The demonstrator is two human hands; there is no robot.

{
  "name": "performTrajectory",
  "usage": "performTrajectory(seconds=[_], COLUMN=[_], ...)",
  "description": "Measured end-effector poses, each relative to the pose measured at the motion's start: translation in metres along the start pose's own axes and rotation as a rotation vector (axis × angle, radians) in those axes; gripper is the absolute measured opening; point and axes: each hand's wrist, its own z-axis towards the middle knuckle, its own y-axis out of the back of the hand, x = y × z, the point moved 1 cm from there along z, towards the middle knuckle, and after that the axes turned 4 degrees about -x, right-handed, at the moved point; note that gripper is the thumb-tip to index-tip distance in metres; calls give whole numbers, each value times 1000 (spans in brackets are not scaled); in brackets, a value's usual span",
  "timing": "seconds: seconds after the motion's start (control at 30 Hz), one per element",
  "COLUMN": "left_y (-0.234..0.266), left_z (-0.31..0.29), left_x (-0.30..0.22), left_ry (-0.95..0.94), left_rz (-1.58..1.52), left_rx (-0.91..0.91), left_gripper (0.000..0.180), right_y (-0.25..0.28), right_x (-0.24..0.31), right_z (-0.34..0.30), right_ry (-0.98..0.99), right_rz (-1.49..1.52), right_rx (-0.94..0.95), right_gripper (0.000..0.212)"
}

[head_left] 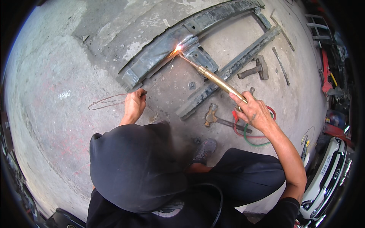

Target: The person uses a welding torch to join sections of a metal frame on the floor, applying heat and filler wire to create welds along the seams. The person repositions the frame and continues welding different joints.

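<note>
My right hand [255,114] is wrapped round the handle of a brass gas welding torch [217,80]. Its tip points up and left, and a bright orange-white flame [177,48] meets the edge of a long, curved grey metal beam [157,47]. In my left hand [135,105], thin welding wire [108,102] is pinched between the fingers. One end of it runs up toward the flame, and the rest loops out to the left. Red and green hoses [258,137] curl below my right hand.
A straight metal bar [232,72] crosses under the torch, joined to the beam by brackets. On the concrete floor [64,125] lie a sledgehammer [255,69], a rusty-headed hammer [224,121] and a thin metal rod [280,65]. A white car front [323,178] stands at right.
</note>
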Motion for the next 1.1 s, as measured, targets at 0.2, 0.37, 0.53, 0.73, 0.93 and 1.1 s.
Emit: performTrajectory(seconds=[0.2, 0.37, 0.53, 0.73, 0.93, 1.1], left_y=[0, -1, 0, -1, -2, -3], left_z=[0, 0, 1, 3, 3, 4], left_x=[0, 0, 1, 0, 2, 2], left_ry=[2, -16, -32, -8, 0, -10], left_rz=[-2, -10, -9, -2, -4, 0], left_rx=[6, -4, -14, -2, 5, 2], left_gripper=[17, 16, 16, 17, 17, 17], right_y=[-2, 0, 0, 1, 2, 2], right_x=[-1, -1, 1, 1, 2, 1], right_z=[-1, -1, 0, 0, 1, 0], right_ry=[2, -5, -3, -7, -7, -13], right_rz=[-4, -7, -6, 5, 10, 0], right_rx=[-5, -2, 0, 7, -1, 4], right_gripper=[75, 74, 75, 74, 73, 74])
